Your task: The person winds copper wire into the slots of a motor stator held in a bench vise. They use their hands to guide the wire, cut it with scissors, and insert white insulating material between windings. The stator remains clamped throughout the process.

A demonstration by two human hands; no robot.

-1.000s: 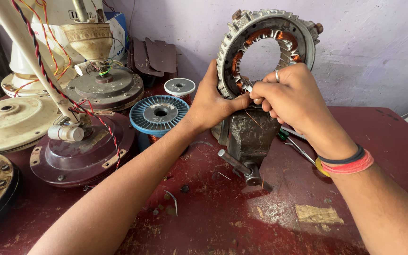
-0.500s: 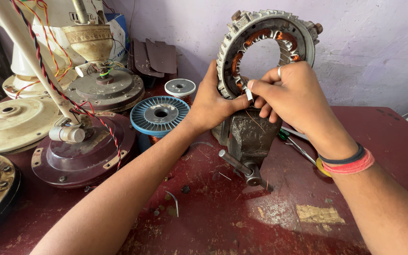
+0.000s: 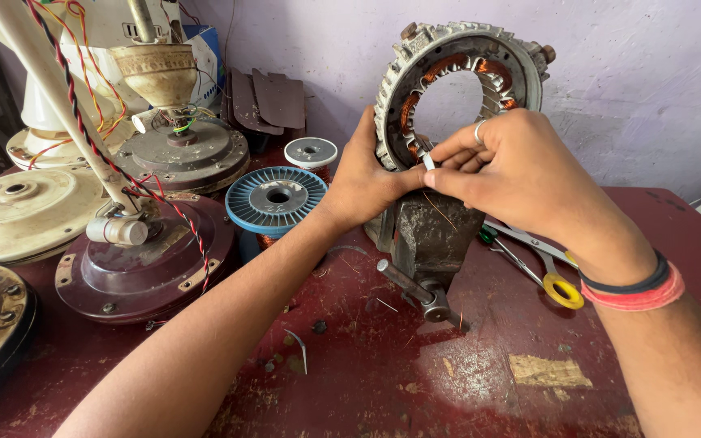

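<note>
**A:** Head view, the only one. What do the hands have?

**B:** A stator (image 3: 458,81) stands upright in a vise (image 3: 432,235) at centre, twelve o'clock from the vise handle (image 3: 411,289). The left hand (image 3: 367,182) is wrapped on the stator's rim at about eight o'clock. The right hand (image 3: 513,174) is pinched narrow on a small white strip (image 3: 428,162) at the ring's inner edge, near seven o'clock.

**A:** So which step is it?

**B:** I'd judge it slot work: seating that strip among the copper coils. The move in hand calls for a steady brace from the left and a fine, straight push from the right fingertips, clear of the windings.

**A:** And around it?

**B:** On the counter (image 3: 448,381), a blue spool (image 3: 276,197) lies at nine o'clock from the vise, a smaller white spool (image 3: 311,152) behind it. Scissors (image 3: 541,264) with a yellow loop lie at three o'clock. A maroon fan motor (image 3: 144,259) with twisted red wire sits farther left.
</note>
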